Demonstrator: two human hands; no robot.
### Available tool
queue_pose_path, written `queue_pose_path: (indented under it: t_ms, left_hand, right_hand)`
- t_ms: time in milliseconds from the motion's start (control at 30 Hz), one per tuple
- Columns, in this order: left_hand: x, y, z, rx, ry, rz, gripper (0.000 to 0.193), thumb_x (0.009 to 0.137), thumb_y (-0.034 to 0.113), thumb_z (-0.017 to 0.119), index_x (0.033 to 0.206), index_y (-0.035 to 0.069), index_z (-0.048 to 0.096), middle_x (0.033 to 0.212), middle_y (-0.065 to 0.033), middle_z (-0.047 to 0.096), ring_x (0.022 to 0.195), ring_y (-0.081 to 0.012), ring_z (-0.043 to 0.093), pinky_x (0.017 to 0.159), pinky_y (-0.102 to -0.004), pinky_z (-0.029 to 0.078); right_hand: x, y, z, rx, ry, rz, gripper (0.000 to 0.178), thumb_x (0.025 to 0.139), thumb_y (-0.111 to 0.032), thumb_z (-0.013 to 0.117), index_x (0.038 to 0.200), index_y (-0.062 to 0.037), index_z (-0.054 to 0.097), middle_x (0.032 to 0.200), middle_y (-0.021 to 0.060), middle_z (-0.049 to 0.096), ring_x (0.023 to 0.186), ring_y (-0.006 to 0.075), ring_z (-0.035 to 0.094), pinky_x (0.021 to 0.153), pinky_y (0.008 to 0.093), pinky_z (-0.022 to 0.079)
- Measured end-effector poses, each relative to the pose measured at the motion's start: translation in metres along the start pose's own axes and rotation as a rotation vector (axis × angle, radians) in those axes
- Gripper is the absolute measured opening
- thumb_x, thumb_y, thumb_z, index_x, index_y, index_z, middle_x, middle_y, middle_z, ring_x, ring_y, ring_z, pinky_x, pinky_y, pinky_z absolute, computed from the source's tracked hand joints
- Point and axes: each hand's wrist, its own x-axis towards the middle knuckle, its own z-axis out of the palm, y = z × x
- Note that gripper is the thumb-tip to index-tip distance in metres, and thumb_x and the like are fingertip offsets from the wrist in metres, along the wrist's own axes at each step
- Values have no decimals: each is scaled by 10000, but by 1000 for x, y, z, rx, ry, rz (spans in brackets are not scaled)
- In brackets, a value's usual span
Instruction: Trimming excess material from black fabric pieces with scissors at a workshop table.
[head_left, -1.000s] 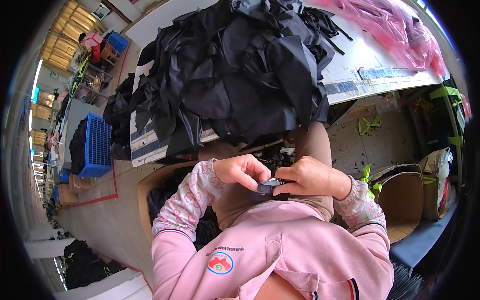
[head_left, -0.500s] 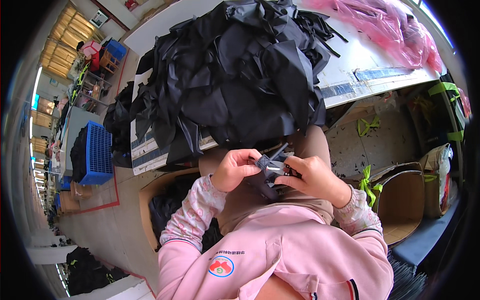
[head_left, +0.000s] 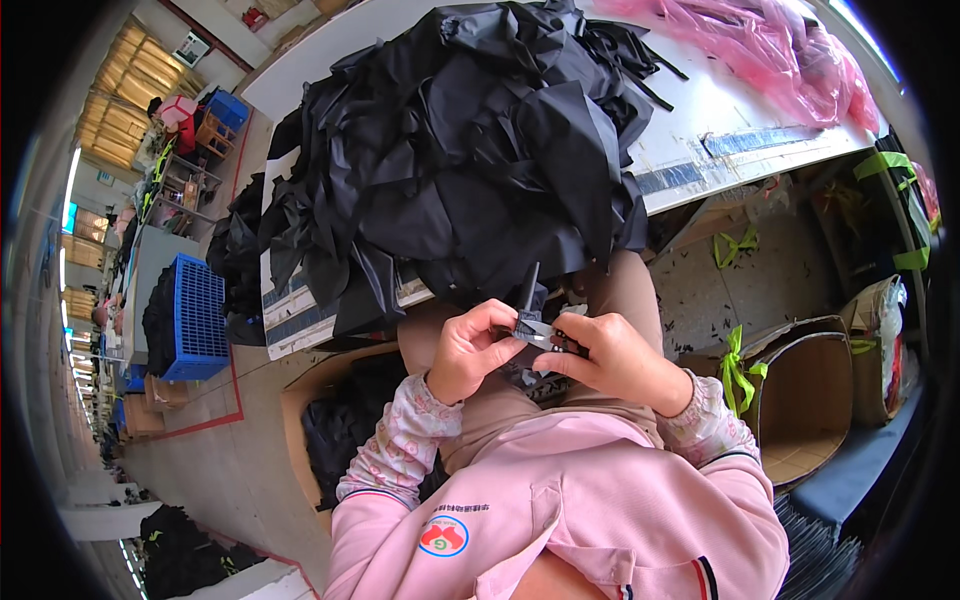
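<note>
Over my lap, my left hand [head_left: 469, 352] pinches a small black strap piece [head_left: 530, 290] between thumb and fingers, one narrow end sticking up from it. My right hand [head_left: 622, 362] is closed round a small pair of snips [head_left: 539, 328]. Their pale metal blades are parted and point left at the black piece, close by my left fingertips. My right fingers hide most of the handles. Just beyond both hands, a big heap of black fabric [head_left: 440, 190] hangs over the near edge of the white table [head_left: 670, 180].
Pink plastic film [head_left: 770, 65] lies on the table's far right. An open cardboard box [head_left: 805, 400] stands at right, a yellow-green strip [head_left: 738, 372] tied beside it. Another carton [head_left: 297, 425] with black fabric sits left of my legs. A blue crate [head_left: 198, 318] stands further left.
The black piece has turned, so its narrow end now points up rather than right. The snips' blades have come to the piece and now show parted.
</note>
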Motion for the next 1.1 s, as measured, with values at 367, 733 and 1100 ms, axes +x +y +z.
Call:
queue_pose_path:
  t_ms: [367,733,1100]
  left_hand:
    - [-3,-3,8,-31,8,-36,84,834,-75,607,907,-32,603,984,-53,560,910,-112,536,820,-245,432]
    - [-4,10,-2,215,80,-17,87,813,-73,635,850,-33,568,937,-32,539,822,-83,510,732,-207,426]
    - [-260,-124,-198,1414,-62,-819,110,635,174,697,705,91,705,758,-145,667,731,-301,643,723,-394,529]
  right_hand:
    - [-1,-6,3,-124,71,-68,357,811,-300,731,764,-21,513,555,142,532,521,355,559,475,401,419]
    - [-6,3,-6,-169,26,18,358,846,-342,680,790,-14,548,604,144,589,567,358,590,524,422,458]
    - [25,81,-21,-131,237,153,277,826,-212,708,884,5,545,725,196,607,686,370,604,591,404,460]
